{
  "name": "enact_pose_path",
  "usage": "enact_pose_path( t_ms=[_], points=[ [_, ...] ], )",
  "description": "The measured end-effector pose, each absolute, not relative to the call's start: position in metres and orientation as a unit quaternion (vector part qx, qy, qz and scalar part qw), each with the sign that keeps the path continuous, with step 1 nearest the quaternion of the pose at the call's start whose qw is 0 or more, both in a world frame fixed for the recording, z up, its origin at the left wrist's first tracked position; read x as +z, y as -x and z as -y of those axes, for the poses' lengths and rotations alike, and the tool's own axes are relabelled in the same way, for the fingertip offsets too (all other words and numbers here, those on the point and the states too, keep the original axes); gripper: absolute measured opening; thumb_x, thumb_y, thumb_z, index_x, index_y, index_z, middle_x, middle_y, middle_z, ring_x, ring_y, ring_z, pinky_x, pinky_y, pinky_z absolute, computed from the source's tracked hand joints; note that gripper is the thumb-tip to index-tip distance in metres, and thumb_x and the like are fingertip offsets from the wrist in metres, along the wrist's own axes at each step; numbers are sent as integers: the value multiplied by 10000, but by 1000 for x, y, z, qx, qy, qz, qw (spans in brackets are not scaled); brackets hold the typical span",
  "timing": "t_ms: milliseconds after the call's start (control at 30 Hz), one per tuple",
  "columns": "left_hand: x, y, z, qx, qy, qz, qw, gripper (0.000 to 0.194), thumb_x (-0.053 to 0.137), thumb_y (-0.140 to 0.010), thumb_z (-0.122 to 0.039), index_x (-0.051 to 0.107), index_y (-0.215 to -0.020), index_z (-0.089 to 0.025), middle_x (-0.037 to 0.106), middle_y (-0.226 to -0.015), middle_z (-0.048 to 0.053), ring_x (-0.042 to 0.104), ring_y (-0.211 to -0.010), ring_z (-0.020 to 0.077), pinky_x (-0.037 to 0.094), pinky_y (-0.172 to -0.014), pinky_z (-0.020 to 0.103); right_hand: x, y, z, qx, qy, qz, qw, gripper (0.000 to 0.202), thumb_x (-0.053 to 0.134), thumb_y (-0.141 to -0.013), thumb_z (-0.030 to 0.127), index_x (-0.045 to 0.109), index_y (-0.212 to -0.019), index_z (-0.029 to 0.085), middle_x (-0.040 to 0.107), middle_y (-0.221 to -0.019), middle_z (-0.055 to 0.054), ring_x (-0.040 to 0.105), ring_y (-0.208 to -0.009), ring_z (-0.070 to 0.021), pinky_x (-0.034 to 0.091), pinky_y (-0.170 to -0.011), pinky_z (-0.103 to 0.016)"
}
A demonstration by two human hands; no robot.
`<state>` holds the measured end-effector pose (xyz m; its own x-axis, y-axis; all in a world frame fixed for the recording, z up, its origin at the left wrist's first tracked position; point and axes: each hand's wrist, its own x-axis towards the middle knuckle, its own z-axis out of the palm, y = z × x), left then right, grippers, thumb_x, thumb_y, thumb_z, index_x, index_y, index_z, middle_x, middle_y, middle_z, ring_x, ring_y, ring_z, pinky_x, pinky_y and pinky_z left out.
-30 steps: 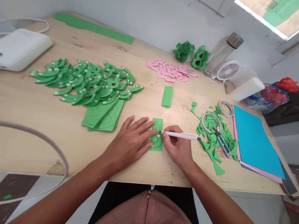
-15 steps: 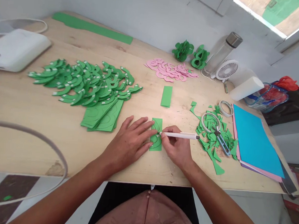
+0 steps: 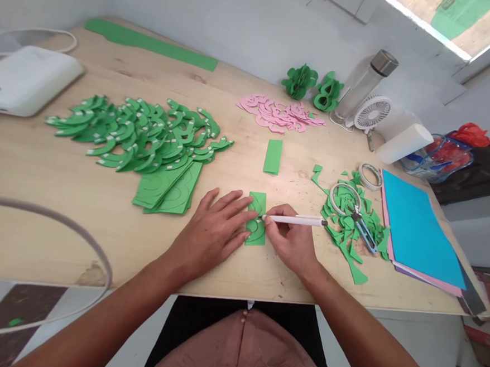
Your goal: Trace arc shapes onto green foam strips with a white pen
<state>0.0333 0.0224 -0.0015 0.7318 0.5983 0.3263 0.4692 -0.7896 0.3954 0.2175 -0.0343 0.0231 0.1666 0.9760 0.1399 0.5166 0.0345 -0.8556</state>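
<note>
A small green paper rectangle with curved pen lines lies on the wooden table in front of me. My left hand is flat and spread, its fingertips resting on the paper's left side. In my right hand is a white pen, pinched between thumb and fingers, with its tip at the paper's right edge. Part of the paper is hidden under my fingers. Beyond it lies a second green strip. Left of my left hand sit several stacked green rectangles with drawn curves.
Curved green cutouts are heaped at left, pink cutouts farther back. To the right are green scraps, scissors, a tape roll and blue paper. A bottle and small fan stand by the wall.
Both hands stay almost in place, the left still pressing the green paper. The pen tip remains near the paper's right edge, with hardly any shift. The whole view has moved very slightly.
</note>
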Motion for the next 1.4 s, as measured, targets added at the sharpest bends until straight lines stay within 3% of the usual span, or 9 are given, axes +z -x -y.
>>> enact_pose_path(
  t_ms=[700,867,1067,1400],
  points=[
    [-1,-33,-23,220,-920,-290,145,300,474,-963,-263,622,-1223,-243,576,-1413,91,468,-1353,317,283,-1126,610,25,-219,42,241,651,595,406,67,551,-848,256,589,-816,211,598,-692,17,529,-555,-116,414,-521,-240],
    [0,-33,-23,222,-920,-288,148,308,460,-964,-258,624,-1224,-231,572,-1415,102,468,-1352,323,286,-1122,619,27,-219,49,249,639,587,431,66,559,-879,263,607,-877,218,643,-747,-2,591,-638,-142,471,-594,-263],
    [0,-34,-23,226,-919,-289,147,314,453,-968,-263,619,-1233,-233,580,-1406,99,471,-1350,321,284,-1125,615,34,-219,58,204,602,659,403,170,523,-934,209,658,-1038,217,741,-953,-61,668,-859,-195,526,-785,-347],
    [3,-34,-23,206,-922,-294,146,270,444,-964,-254,661,-1125,-258,587,-1394,86,470,-1345,313,277,-1127,612,29,-220,62,178,586,703,362,235,481,-971,215,650,-1134,225,746,-1009,-67,667,-891,-207,546,-813,-376]
  ],
)
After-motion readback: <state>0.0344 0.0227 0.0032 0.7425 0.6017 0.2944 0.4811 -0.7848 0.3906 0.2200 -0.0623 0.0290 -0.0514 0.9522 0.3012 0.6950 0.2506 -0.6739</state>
